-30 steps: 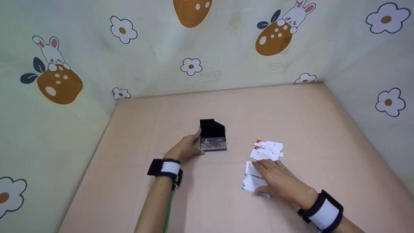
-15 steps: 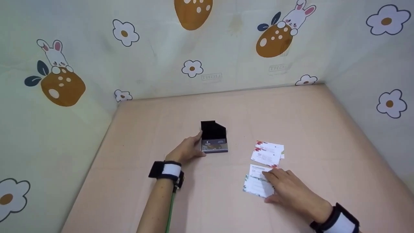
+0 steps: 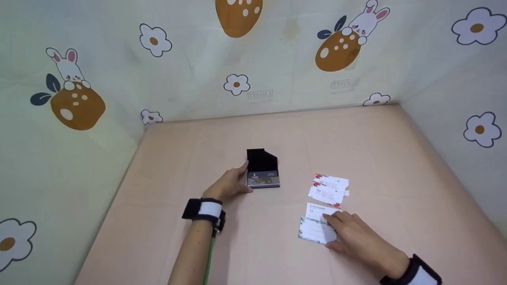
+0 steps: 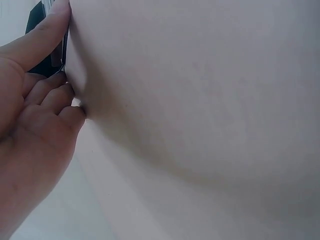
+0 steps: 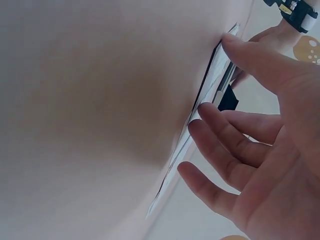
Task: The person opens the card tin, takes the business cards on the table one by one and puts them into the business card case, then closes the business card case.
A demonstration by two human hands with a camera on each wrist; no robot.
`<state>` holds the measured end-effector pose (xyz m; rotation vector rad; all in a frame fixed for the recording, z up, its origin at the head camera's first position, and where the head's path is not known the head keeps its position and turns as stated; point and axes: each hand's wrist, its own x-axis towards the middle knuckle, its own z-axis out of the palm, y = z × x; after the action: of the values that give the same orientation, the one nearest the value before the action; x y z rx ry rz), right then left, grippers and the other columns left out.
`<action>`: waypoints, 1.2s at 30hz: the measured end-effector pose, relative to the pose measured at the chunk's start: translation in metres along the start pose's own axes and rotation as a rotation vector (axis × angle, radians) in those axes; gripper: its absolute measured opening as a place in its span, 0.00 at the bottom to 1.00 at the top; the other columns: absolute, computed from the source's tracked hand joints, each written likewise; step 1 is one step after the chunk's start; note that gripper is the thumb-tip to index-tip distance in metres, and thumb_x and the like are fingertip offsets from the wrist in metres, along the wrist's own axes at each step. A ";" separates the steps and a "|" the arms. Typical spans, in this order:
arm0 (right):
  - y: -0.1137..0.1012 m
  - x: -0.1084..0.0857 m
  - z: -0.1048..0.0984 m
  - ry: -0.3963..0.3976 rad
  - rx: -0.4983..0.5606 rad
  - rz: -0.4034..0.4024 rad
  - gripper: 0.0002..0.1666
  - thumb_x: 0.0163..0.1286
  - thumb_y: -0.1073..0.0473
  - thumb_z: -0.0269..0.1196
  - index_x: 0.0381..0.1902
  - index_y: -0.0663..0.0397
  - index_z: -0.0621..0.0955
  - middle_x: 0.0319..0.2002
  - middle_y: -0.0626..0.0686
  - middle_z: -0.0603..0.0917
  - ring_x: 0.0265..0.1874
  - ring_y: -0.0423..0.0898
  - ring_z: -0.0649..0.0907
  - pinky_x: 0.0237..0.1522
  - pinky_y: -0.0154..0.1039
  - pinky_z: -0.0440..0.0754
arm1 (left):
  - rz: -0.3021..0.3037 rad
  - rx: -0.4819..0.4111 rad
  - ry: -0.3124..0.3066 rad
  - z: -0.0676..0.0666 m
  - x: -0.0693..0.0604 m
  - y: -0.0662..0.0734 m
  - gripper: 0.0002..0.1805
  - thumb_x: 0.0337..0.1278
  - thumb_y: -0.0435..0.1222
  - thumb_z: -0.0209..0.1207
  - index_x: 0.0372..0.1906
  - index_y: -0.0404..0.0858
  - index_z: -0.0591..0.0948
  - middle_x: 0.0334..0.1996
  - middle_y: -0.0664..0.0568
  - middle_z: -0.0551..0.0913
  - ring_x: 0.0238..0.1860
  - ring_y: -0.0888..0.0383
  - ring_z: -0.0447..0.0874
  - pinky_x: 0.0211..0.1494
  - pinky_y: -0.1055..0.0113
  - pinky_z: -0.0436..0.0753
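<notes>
A flat card case (image 3: 263, 180) with its black flap raised lies near the middle of the table, dark cards showing in it. My left hand (image 3: 227, 183) grips its left side, thumb at the near edge. In the left wrist view, the case (image 4: 35, 17) is mostly hidden behind that hand. To the right, two overlapping white business cards with green leaf print (image 3: 313, 231) lie under my right hand (image 3: 362, 239). Its fingertips rest on their right part and its thumb touches the near edge; the fingers look relaxed in the right wrist view.
Just beyond lies another small group of overlapping white cards with red flower print (image 3: 328, 190). The table (image 3: 190, 158) has a pale pink cover. Patterned cloth walls (image 3: 190, 83) with rabbits and flowers close off the back and both sides.
My right hand has slid slightly right and toward me across the green-printed cards, so more of them shows. The left hand keeps its grip on the card case.
</notes>
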<state>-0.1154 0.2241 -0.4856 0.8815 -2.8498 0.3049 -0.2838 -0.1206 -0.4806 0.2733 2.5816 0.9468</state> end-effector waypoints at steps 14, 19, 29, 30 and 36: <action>-0.008 0.002 -0.003 -0.030 0.019 0.054 0.40 0.44 0.54 0.80 0.53 0.70 0.81 0.48 0.61 0.85 0.42 0.51 0.81 0.41 0.47 0.78 | 0.029 -0.033 0.000 0.003 -0.001 0.002 0.52 0.56 0.37 0.70 0.80 0.48 0.52 0.78 0.43 0.58 0.80 0.45 0.54 0.82 0.53 0.56; -0.009 0.006 -0.004 -0.030 0.016 0.044 0.41 0.42 0.55 0.80 0.53 0.71 0.81 0.46 0.61 0.85 0.41 0.51 0.81 0.41 0.47 0.78 | 0.030 -0.020 0.002 0.001 -0.001 0.001 0.52 0.56 0.37 0.70 0.80 0.47 0.51 0.78 0.44 0.59 0.79 0.46 0.55 0.82 0.53 0.57; -0.008 0.014 -0.010 -0.030 -0.007 0.035 0.44 0.41 0.54 0.80 0.55 0.72 0.80 0.47 0.61 0.85 0.42 0.51 0.82 0.43 0.48 0.79 | 0.051 -0.014 0.007 -0.001 -0.002 0.001 0.52 0.56 0.37 0.70 0.80 0.45 0.52 0.77 0.42 0.60 0.79 0.45 0.56 0.82 0.53 0.57; -0.008 0.016 -0.011 -0.006 -0.018 0.024 0.45 0.41 0.54 0.80 0.56 0.72 0.80 0.46 0.60 0.85 0.42 0.50 0.82 0.43 0.48 0.79 | 0.049 -0.010 0.006 -0.001 -0.002 0.001 0.52 0.56 0.38 0.70 0.80 0.45 0.52 0.77 0.42 0.59 0.79 0.45 0.56 0.82 0.53 0.56; -0.007 0.032 -0.020 0.146 -0.071 -0.048 0.49 0.38 0.54 0.81 0.58 0.72 0.79 0.41 0.57 0.85 0.38 0.49 0.81 0.42 0.46 0.79 | 0.034 -0.002 0.002 -0.001 -0.004 0.001 0.51 0.57 0.39 0.69 0.80 0.48 0.52 0.78 0.44 0.58 0.80 0.46 0.55 0.83 0.53 0.56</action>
<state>-0.1359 0.2059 -0.4588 0.8745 -2.6844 0.2502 -0.2806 -0.1219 -0.4781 0.3170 2.5853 0.9612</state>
